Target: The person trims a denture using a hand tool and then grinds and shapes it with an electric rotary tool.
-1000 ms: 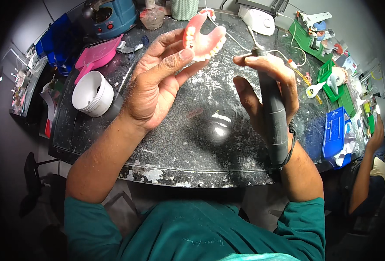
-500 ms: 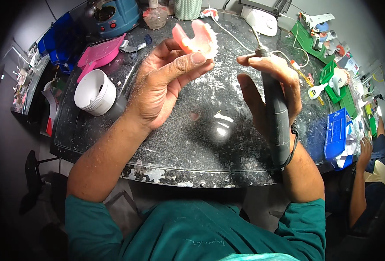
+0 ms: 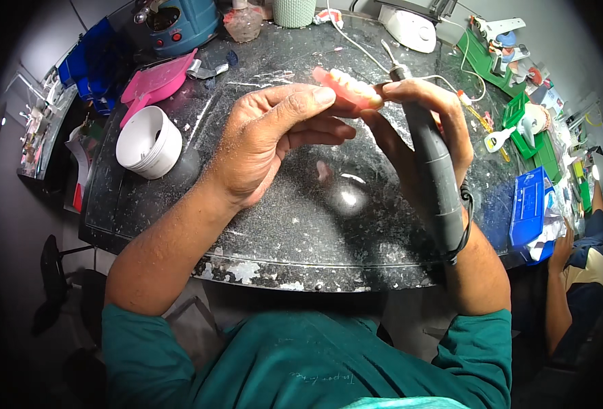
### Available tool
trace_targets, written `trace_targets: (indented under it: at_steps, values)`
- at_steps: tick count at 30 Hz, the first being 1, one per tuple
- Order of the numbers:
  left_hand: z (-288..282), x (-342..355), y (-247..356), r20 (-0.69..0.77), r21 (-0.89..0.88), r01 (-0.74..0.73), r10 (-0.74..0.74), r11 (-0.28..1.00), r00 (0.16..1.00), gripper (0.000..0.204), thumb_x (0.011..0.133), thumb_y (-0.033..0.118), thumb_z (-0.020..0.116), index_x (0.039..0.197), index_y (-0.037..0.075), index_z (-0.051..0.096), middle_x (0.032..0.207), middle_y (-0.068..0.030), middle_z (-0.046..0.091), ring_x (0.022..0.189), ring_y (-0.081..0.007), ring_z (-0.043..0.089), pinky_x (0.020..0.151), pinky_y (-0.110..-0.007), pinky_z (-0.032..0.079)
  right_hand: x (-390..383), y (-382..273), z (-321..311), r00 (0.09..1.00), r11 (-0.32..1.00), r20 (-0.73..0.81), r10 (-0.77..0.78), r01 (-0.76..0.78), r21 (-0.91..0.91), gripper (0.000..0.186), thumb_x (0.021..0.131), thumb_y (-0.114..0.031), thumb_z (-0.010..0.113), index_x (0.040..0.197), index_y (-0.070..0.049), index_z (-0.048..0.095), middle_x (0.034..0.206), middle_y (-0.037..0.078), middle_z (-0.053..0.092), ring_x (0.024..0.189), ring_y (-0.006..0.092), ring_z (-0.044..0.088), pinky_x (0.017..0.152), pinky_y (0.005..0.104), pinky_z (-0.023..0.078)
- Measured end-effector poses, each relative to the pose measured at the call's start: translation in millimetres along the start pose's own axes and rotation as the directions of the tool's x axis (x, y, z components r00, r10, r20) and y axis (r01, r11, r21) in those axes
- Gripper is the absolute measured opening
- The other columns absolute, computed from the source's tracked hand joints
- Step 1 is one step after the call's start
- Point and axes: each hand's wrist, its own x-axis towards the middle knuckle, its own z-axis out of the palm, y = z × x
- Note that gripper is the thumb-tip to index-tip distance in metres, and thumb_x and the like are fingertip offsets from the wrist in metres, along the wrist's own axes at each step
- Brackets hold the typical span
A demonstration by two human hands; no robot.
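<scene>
Trimming step, by the look. Left hand (image 3: 264, 146) pinching pink denture (image 3: 347, 88) above the dusty table (image 3: 260, 232), far centre. Right hand (image 3: 424, 129) wrapped around grey grinder (image 3: 434, 180) (tip hidden). Next: steady, light contact on the denture edge.

A white round tub (image 3: 149, 142) stands at the left of the dusty dark desk (image 3: 301, 232), with a pink tray (image 3: 155, 80) beyond it and a blue machine (image 3: 179, 24) at the far left. A white box (image 3: 410, 27) sits far right. A blue tray (image 3: 528, 206) lies at the right edge, green trays (image 3: 519, 112) beyond it.
</scene>
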Motion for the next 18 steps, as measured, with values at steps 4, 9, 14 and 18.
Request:
trace_targets:
  at_steps: [4, 9, 14, 18]
  values:
    - [0, 1, -4, -0.110, 0.318, -0.086, 0.127, 0.944, 0.986, 0.042, 0.092, 0.016, 0.066, 0.128, -0.004, 0.055, 0.110, -0.0112, 0.066, 0.104, -0.0168, 0.064, 0.093, -0.031, 0.053, 1, 2, -2, 0.999, 0.995, -0.032, 0.040, -0.037, 0.089, 0.045, 0.073, 0.008, 0.079, 0.112, -0.002, 0.060, 0.105, 0.010, 0.065, 0.093, 0.0165, 0.068, 0.081, 0.0279, 0.056]
    - [14, -3, 0, -0.076, 0.363, -0.241, 0.287, 0.900, 0.955, 0.041, 0.085, 0.001, 0.073, 0.123, -0.002, 0.057, 0.106, -0.0083, 0.066, 0.102, -0.0152, 0.064, 0.093, -0.031, 0.052, 0, 2, -4, 0.997, 0.990, -0.022, 0.076, -0.073, 0.120, 0.039, 0.076, 0.006, 0.076, 0.111, -0.001, 0.061, 0.106, 0.010, 0.064, 0.096, 0.0173, 0.067, 0.085, 0.0300, 0.055]
    - [11, -8, -1, -0.030, 0.584, -0.354, 0.455, 0.730, 0.890, 0.024, 0.084, -0.002, 0.074, 0.105, -0.001, 0.062, 0.101, -0.0073, 0.067, 0.095, -0.0134, 0.066, 0.089, -0.027, 0.052, 6, -9, -11, 0.994, 0.993, -0.018, 0.112, -0.110, 0.052, 0.041, 0.080, -0.005, 0.075, 0.118, 0.000, 0.063, 0.105, 0.012, 0.069, 0.095, 0.0200, 0.066, 0.088, 0.0321, 0.051]
    - [17, -8, 2, -0.050, 0.644, -0.381, 0.533, 0.664, 0.845, 0.023, 0.082, -0.002, 0.076, 0.100, 0.000, 0.062, 0.099, -0.0069, 0.067, 0.093, -0.0118, 0.065, 0.087, -0.025, 0.052, 6, -16, -17, 0.993, 0.991, 0.053, -0.110, 0.113, -0.069, 0.035, 0.091, -0.015, 0.061, 0.119, 0.005, 0.057, 0.105, 0.021, 0.068, 0.097, 0.0273, 0.066, 0.085, 0.0354, 0.052]
